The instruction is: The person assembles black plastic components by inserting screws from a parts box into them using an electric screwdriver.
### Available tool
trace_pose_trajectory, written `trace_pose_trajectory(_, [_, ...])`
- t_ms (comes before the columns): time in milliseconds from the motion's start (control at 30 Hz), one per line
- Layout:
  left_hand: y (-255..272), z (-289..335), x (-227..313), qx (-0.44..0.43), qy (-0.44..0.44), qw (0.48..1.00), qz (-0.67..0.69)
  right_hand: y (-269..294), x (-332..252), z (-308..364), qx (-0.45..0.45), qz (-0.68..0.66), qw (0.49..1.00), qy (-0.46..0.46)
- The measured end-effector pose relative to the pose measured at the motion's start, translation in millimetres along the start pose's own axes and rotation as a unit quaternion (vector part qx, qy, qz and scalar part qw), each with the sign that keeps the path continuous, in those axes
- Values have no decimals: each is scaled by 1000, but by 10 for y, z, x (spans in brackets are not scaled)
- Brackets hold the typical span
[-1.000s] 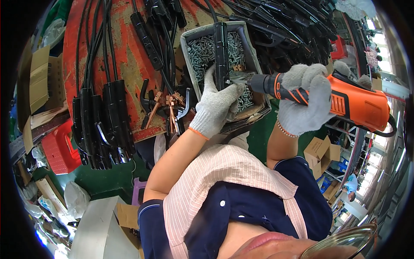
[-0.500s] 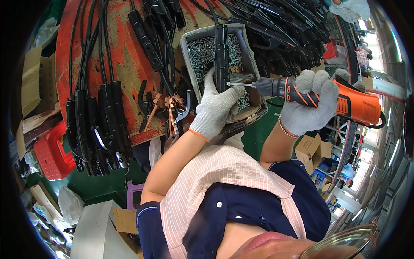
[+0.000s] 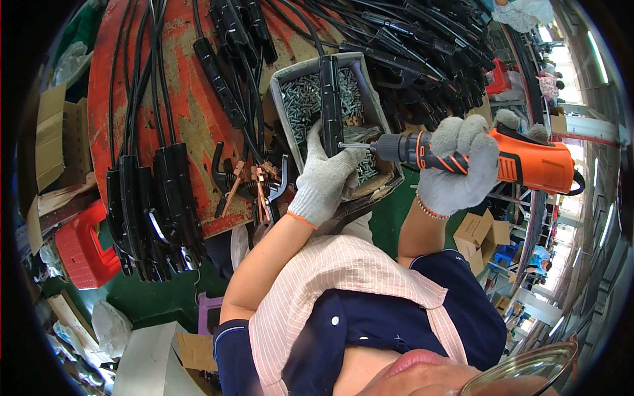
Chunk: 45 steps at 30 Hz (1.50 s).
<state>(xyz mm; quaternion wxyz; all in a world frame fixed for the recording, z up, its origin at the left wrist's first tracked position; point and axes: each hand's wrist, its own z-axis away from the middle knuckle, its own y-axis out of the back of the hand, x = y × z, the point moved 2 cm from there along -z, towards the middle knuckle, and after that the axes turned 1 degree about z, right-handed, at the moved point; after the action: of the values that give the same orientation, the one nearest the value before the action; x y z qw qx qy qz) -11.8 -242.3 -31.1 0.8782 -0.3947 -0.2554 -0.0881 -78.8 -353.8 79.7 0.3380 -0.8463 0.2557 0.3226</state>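
Observation:
My left hand [image 3: 321, 173], in a grey-white knit glove, is closed round the lower end of a black tubular handle [image 3: 331, 99]. A black cable runs from the handle's far end. In my right hand [image 3: 460, 165], also gloved, is an orange-and-black cordless drill [image 3: 528, 162], held level and pointing left. Its thin bit [image 3: 356, 146] reaches the handle's side by my left thumb; any screw at the tip is too small to make out. Beneath the handle stands a grey bin [image 3: 282, 99] holding many small silvery screws [image 3: 304, 99].
Black cabled handles [image 3: 152, 204] hang over the near edge of the worn red table [image 3: 191, 125]; more lie piled at the back right [image 3: 422, 59]. Copper pieces [image 3: 261, 178] and black clamp parts lie left of the bin. A red stool [image 3: 82, 251] and cardboard boxes [image 3: 482, 237] flank me.
The view has shifted a little, so the table and bin appear lower. The drill has come slightly left, and its chuck is a bit closer to the handle. Both hands keep their grip.

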Motion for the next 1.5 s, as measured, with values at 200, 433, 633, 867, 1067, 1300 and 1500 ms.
trace_pose_trajectory(200, [-66,-44,34,9,-12,1000,-18,-218,-31,-95,-53,-15,997,45])
trace_pose_trajectory(433, [-25,-53,-50,36,11,999,-16,-233,155,-141,25,13,996,-82])
trace_pose_trajectory(633, [24,24,-98,21,-11,1000,-21,-214,104,-18,-55,6,996,-76])
trace_pose_trajectory(867, [26,-27,-57,-4,-5,1000,-4,-247,186,-55,-5,29,995,-94])
trace_pose_trajectory(1067, [30,-47,-66,-16,-16,1000,-1,-88,325,-38,-78,90,987,-110])
trace_pose_trajectory(1300, [-21,0,-84,-39,-23,999,8,-5,245,-161,-62,103,987,-108])
trace_pose_trajectory(1500, [217,190,7,-106,-21,991,75,-253,-205,-407,6,-91,995,-45])
